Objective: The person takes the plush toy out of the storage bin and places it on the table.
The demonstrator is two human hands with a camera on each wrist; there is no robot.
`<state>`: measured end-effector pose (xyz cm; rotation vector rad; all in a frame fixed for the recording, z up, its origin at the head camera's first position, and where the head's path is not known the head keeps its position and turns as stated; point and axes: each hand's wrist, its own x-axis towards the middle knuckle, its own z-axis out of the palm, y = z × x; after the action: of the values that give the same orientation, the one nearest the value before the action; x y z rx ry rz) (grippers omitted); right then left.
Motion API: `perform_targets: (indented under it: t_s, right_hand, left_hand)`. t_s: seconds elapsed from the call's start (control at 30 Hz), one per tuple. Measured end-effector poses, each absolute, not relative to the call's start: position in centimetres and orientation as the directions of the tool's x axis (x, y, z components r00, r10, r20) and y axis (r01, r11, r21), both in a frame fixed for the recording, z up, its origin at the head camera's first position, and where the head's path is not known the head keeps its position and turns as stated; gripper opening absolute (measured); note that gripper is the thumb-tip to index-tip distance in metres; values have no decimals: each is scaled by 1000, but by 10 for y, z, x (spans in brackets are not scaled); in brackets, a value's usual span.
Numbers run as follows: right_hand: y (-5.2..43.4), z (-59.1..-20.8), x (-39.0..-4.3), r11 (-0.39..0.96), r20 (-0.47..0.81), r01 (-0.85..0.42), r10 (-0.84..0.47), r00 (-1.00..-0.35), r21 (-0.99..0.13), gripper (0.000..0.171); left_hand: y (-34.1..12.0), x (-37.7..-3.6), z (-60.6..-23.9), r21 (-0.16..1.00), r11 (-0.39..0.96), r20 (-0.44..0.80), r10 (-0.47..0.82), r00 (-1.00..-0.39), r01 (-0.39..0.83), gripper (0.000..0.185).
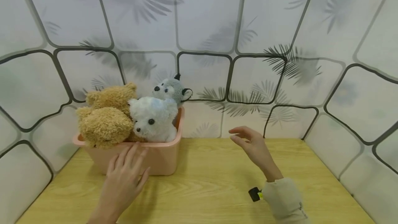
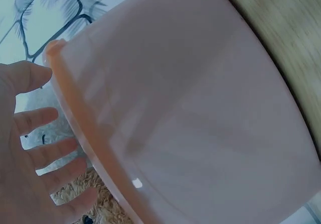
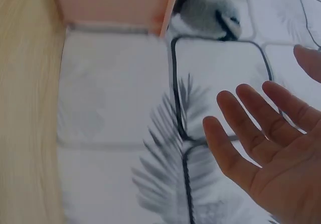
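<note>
A pink plastic bin (image 1: pixel 161 156) on the left of the table holds several plush toys. Two curly tan plush toys (image 1: pixel 104 125) fill its left side, and a fluffy white plush animal (image 1: pixel 152 118) with dark eyes leans at the front right. Behind that one rises a grey-and-white plush husky (image 1: pixel 171 89) with black-edged ears. My left hand (image 1: pixel 124 174) is spread in front of the bin, fingertips close to its front rim; in the left wrist view the fingers extend toward the rim. To the right, my right hand (image 1: pixel 253 148) hovers above the table, fingers loosely extended, holding nothing.
The table (image 1: pixel 211 175) has a light wood-grain top. Patterned fabric walls (image 1: pixel 205 78) with dark outlines and leaf prints rise behind it and along both sides. A small black tab (image 1: pixel 255 194) shows beside the right sleeve (image 1: pixel 283 198).
</note>
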<state>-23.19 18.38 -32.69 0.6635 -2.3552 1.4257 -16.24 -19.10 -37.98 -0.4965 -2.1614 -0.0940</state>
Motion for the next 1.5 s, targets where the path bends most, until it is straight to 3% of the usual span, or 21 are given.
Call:
perform_targets:
  t_s: [0.13,0.5,0.87,1.5]
  right_hand:
    - [165,-322,-241,266,428,-490,-259,-866,-830,25]
    - [123,-309,-252,149,375,-432,-303,-876,-889,30]
    - [93,-297,-261,92,367,-416,-328,-870,-905,31]
    - [57,-288,-267,40,278,-319,-398,-874,-947,44]
  left_hand:
    - [-190,-164,-383,-116,914,781,326,-533,389,74]
    - [-189,-167,-388,-141,913,791,337,-511,383,73]
    - [-188,-166,-389,-117,924,780,313,-542,365,74]
    - [-187,-167,-393,-88,923,794,292,-533,375,71]
